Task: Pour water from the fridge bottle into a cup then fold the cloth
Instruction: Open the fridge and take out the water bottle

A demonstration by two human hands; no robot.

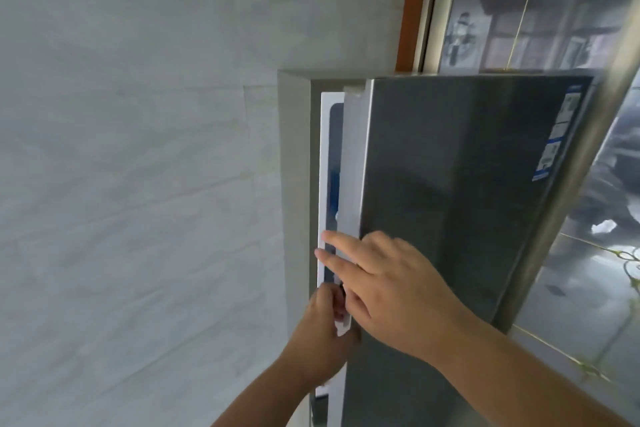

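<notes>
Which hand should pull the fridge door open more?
Probably the left hand: its fingers already curl around the edge of the grey metal fridge door, which stands slightly ajar. The right hand only lies across the door's front with straight fingers.

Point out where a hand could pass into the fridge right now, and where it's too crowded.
The only way in is the narrow gap between the fridge frame and the door's white edge, free above the fingers. Lower down it is crowded: the right hand lies across the door edge and the left hand grips it. The fridge top is out of sight.
</notes>
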